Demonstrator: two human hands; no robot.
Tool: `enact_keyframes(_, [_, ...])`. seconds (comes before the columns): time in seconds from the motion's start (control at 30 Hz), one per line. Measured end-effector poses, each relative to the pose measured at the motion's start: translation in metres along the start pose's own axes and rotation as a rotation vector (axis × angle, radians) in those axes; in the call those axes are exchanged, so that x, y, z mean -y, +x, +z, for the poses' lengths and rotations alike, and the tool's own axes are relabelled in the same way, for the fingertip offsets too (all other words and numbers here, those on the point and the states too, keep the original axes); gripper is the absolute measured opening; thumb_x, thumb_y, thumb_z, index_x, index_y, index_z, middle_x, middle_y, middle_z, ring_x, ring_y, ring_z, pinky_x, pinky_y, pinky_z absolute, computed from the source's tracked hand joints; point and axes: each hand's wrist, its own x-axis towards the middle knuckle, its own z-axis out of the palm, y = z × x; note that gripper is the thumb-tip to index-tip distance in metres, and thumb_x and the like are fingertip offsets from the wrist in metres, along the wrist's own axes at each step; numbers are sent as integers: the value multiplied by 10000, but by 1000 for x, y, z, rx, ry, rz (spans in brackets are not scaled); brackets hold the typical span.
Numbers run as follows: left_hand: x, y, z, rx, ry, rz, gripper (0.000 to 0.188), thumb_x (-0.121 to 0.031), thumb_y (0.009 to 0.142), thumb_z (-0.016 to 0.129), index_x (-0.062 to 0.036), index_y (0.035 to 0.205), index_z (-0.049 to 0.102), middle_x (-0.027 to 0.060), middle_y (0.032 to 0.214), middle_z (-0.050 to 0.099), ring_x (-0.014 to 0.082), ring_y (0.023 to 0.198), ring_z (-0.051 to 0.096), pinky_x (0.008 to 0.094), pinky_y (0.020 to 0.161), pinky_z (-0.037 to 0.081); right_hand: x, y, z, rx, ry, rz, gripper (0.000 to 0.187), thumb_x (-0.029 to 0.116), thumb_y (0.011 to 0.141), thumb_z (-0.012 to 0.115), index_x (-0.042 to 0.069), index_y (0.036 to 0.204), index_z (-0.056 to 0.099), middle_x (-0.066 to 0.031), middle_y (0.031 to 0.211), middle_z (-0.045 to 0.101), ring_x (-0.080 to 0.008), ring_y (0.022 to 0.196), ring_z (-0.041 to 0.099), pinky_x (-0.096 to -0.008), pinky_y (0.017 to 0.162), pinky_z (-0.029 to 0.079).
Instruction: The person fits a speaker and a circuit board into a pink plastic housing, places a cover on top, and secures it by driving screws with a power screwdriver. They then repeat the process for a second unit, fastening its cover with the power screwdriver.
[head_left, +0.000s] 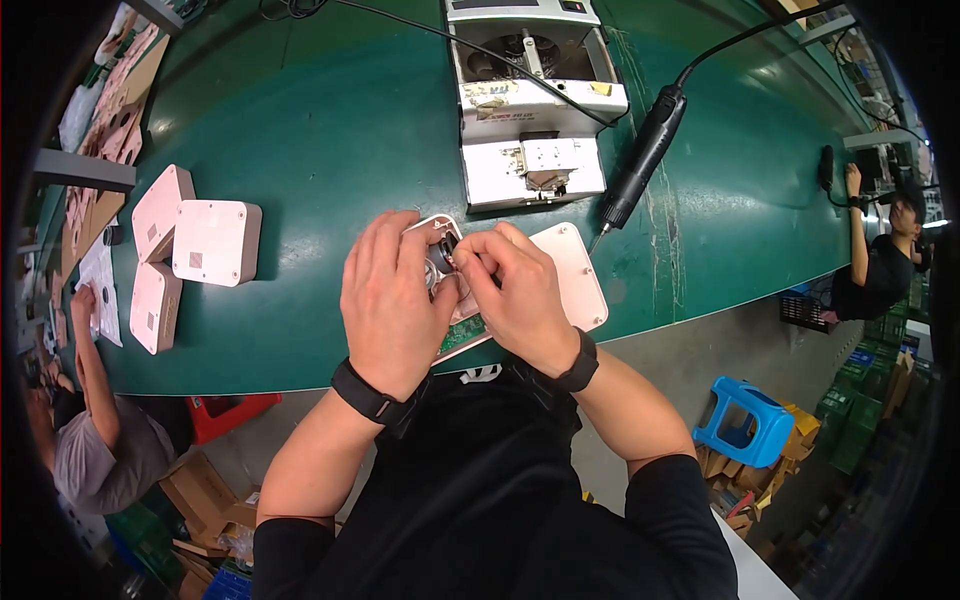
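Along the near edge of the surface [320,130], close in front of the wearer, lies an open pale pink housing [436,222] with a green circuit board [462,334] showing at its near end. The right grip [520,300] pinches a black round part [449,247] between thumb and finger over the housing; the left grip [385,290] is curled across the housing's left side, though whether it clasps the wall or only rests there, I cannot tell.

The housing looks like thin, stiff plastic, probably light and a little slippery on its smooth faces, so it is best held by its outer side walls. The black part seems small and rigid, likely best taken by its rim. The board is probably the fragile piece and should not be pressed.

Much is covered: the left fingers hide that side of the housing, and the right hides most of its right wall and the near-left portion of the pink cover [575,270], so contact between cover and housing cannot be judged. The black part's underside and any wiring are hard to make out.
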Motion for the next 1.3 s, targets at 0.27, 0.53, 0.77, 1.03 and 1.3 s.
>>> enact_keyframes(0.27, [5, -4, 6, -34, -73, 17, 453, -17, 764, 784, -18, 1192, 637, 151, 1279, 635, 396, 1286, 588, 485, 1086, 481, -3, 1, 0, -6, 23, -4, 78, 12, 935, 740, 22, 1006, 712, -58, 822, 573, -150, 619, 547, -305, 567, 457])
enact_keyframes(0.53, [2, -5, 2, -10, -18, -3, 453, -20, 760, 793, -27, 1189, 650, 162, 1289, 635, 405, 1296, 587, 493, 1092, 473, 7, -7, -15, 25, -131, -54, 237, 39, 895, 791, 51, 1118, 710, -57, 851, 597, -163, 628, 574, -311, 570, 481])
enact_keyframes(0.77, [0, -4, 2, -3, 23, -2, 439, -28, 754, 803, -29, 1170, 664, 164, 1284, 637, 399, 1281, 596, 488, 1068, 475, 9, -11, -22, 49, -132, -69, 324, 44, 891, 786, 70, 1204, 707, -59, 910, 625, -203, 700, 646, -326, 621, 536])
enact_keyframes(1.03, [-2, -3, 7, -25, 20, -4, 430, -24, 759, 796, -30, 1168, 664, 169, 1273, 639, 390, 1252, 608, 479, 1062, 469, 13, -13, -23, 130, -380, -287, 431, 14, 831, 749, 84, 1254, 714, -45, 1053, 617, -234, 876, 650, -348, 672, 556])
enact_keyframes(1.3, [3, -5, 10, -81, 0, 49, 419, -17, 780, 786, -35, 1181, 666, 165, 1271, 638, 385, 1223, 612, 480, 1050, 466, 16, -14, -22, 111, -440, -319, 463, 17, 798, 749, 44, 1258, 709, -46, 1058, 610, -225, 904, 633, -349, 662, 556])
